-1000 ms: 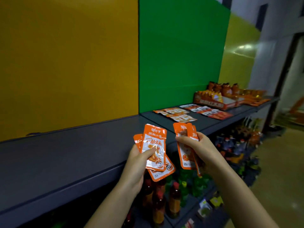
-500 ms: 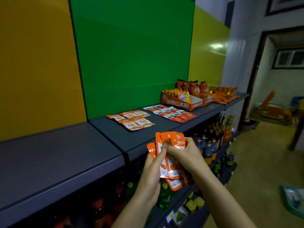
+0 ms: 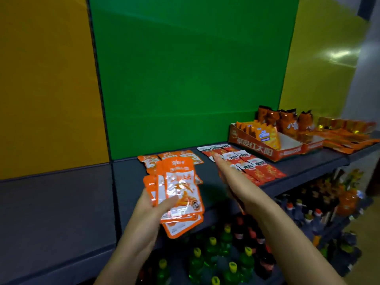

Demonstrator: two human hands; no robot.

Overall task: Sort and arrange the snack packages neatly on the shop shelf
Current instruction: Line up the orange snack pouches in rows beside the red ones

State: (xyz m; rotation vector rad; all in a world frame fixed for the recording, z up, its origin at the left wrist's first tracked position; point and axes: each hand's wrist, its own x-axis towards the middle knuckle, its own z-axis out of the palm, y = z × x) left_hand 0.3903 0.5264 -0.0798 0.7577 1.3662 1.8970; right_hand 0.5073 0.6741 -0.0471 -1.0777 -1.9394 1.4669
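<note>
The orange snack packets (image 3: 178, 194) at lower centre look like thin plastic film, glossy, with bright glare on the clear window of the top one. The shelf (image 3: 61, 202) across the lower left is dark grey and matt (metal or painted board, unclear). The back panels (image 3: 185, 75) are smooth; the yellow one at upper right shows a lamp's glare. The display box (image 3: 265, 149) at right looks like printed cardboard. The bottles (image 3: 226, 243) below are shiny plastic.
</note>
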